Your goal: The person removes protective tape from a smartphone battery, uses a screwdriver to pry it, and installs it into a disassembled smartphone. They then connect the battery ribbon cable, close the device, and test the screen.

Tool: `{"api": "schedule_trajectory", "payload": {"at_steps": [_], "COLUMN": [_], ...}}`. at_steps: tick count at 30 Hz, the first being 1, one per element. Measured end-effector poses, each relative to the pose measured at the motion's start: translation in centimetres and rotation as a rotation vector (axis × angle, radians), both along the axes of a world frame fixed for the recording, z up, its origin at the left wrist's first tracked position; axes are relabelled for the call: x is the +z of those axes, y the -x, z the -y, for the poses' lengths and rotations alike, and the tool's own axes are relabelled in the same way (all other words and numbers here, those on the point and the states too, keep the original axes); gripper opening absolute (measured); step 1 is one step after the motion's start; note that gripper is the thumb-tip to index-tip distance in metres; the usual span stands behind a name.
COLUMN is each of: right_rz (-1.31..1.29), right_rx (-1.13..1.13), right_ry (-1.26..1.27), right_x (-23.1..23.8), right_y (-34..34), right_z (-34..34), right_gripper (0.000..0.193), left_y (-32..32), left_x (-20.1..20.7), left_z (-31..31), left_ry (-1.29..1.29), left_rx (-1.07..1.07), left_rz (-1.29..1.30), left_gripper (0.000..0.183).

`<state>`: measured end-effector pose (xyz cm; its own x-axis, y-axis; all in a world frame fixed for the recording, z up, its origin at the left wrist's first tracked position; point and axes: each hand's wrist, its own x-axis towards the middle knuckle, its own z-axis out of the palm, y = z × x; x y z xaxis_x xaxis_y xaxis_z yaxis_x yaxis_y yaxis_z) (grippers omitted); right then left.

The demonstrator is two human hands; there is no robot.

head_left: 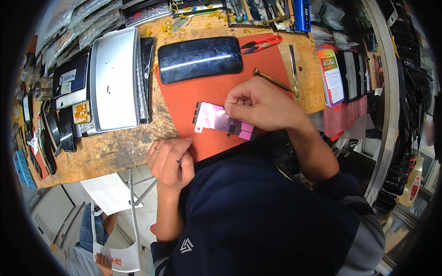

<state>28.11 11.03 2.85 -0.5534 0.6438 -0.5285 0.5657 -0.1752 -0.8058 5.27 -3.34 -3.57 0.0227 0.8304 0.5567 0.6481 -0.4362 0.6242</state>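
My right hand [264,103] pinches the upper edge of a shiny pink adhesive sheet [212,117] between thumb and fingers. Black tabs stick out along the sheet's left side, and dark patches sit near its lower right corner. Beneath it lies a red-orange mat [207,94]. My left hand [170,162] is curled at the mat's near left edge, with a tiny dark bit at its fingers that is too small to name. A black smartphone [200,60] lies on the far part of the mat, its screen reflecting a bright streak.
Red-handled snips [261,44], a brass-coloured screwdriver [272,80] and a thin metal blade [293,66] lie beyond my right hand. To the left, a pale metal tray [115,87] holds tiny dark pieces. Another person [87,239] is at lower left, by a white chair [110,193].
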Motion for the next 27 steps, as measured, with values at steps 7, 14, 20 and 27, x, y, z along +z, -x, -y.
{"api": "schedule_trajectory", "payload": {"at_steps": [7, 14, 20, 27], "right_rz": [0.006, 0.035, 0.067, 0.078], "right_rx": [-0.006, 0.044, 0.042, 0.045], "right_ry": [-0.007, 0.016, -0.017, -0.048], "right_x": [-0.2, -0.1, 0.1, -0.2], "right_y": [0.0, -0.1, 0.1, 0.2], "right_z": [0.0, -0.1, -0.1, 0.0], "right_gripper": [0.017, 0.015, 0.016, 0.015], "left_y": [0.0, 0.0, -0.7, -1.7], "left_x": [-0.2, -0.1, 1.0, 1.5], "left_z": [-0.1, -0.3, -0.3, -0.5], "left_ry": [-0.017, -0.036, 0.069, 0.174], "left_rx": [0.014, 0.014, 0.048, 0.119], "left_rz": [-0.009, -0.013, -0.078, -0.099], "left_gripper": [0.022, 0.024, 0.031, 0.035]}}
